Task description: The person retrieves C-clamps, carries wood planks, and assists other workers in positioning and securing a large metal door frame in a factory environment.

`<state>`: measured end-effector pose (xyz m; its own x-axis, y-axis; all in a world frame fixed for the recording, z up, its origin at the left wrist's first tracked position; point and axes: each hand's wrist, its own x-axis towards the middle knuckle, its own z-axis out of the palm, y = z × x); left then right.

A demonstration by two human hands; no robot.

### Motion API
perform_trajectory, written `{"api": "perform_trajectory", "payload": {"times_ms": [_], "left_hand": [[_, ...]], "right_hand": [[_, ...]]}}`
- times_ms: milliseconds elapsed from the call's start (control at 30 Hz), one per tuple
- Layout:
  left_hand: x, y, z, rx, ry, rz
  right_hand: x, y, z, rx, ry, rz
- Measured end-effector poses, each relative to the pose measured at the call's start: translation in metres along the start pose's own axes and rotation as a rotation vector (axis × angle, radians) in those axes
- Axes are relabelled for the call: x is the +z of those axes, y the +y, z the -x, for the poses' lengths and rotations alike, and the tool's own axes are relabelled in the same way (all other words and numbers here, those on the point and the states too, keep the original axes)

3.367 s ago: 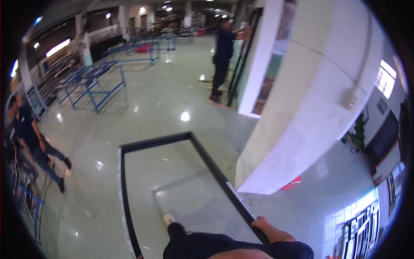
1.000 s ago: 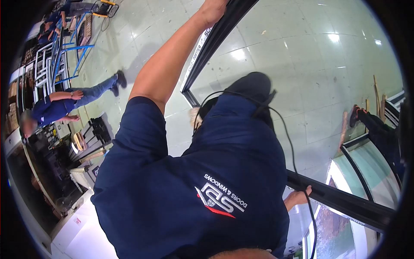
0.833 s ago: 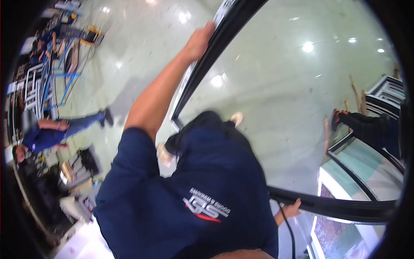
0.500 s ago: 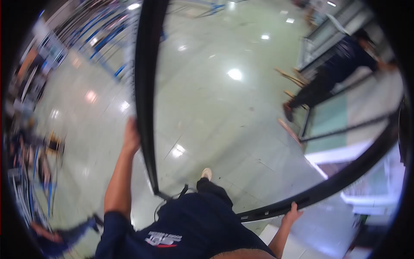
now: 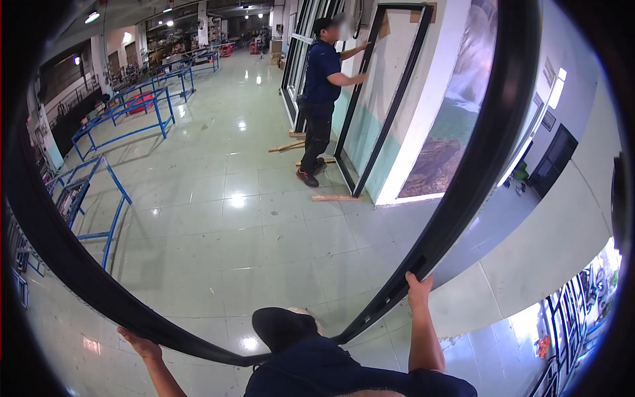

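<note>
A large black frame (image 5: pixel 99 299) surrounds the lower part of the view, its two long sides rising at the left and right. My left hand (image 5: pixel 140 345) supports the left side from below, fingers against its outer edge. On the right side, my right hand (image 5: pixel 419 287) grips the black profile near some small slots, thumb up on its face. The frame's lower corner is close to my body, partly hidden by my dark clothing.
A co-worker (image 5: pixel 319 92) stands ahead at another black frame (image 5: pixel 391 116) leaning against a wall. Wooden strips (image 5: pixel 337 198) lie on the floor by it. Blue metal stands (image 5: pixel 106 198) line the left. A white wall corner (image 5: pixel 413 126) is right of centre.
The view has swung up and round, bringing the co-worker nearer the centre. The frame now spreads to both sides of the view. Both hands remain on it.
</note>
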<state>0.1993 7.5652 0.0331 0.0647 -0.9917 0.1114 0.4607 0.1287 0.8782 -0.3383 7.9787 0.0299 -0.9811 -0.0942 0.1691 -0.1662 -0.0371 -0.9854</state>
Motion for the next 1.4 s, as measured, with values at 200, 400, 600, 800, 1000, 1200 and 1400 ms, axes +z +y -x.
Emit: {"api": "perform_trajectory", "payload": {"times_ms": [200, 400, 600, 800, 1000, 1200, 1400], "left_hand": [[0.016, 0.021, 0.016, 0.121, -0.232, 0.134], [0.046, 0.034, 0.016, 0.214, -0.465, 0.229], [0.097, 0.012, -0.032, 0.142, -0.402, 0.348], [0.233, -0.031, -0.099, 0.056, -0.584, 0.409], [0.355, -0.087, -0.161, 0.029, -0.682, 0.427], [0.440, -0.141, -0.225, 0.059, -0.705, 0.387], [0.542, -0.222, -0.289, 0.078, -0.685, 0.381]], "right_hand": [[-0.008, -0.019, 0.008, -0.066, 0.100, -0.121], [-0.011, -0.005, -0.015, -0.142, -0.035, -0.190], [0.006, -0.036, -0.036, -0.313, -0.085, -0.223], [0.027, -0.057, -0.095, -0.387, -0.006, -0.091], [0.053, -0.057, -0.178, -0.358, 0.133, -0.157], [0.083, -0.054, -0.253, -0.428, 0.189, -0.147], [0.128, -0.025, -0.309, -0.464, 0.318, -0.135]]}}
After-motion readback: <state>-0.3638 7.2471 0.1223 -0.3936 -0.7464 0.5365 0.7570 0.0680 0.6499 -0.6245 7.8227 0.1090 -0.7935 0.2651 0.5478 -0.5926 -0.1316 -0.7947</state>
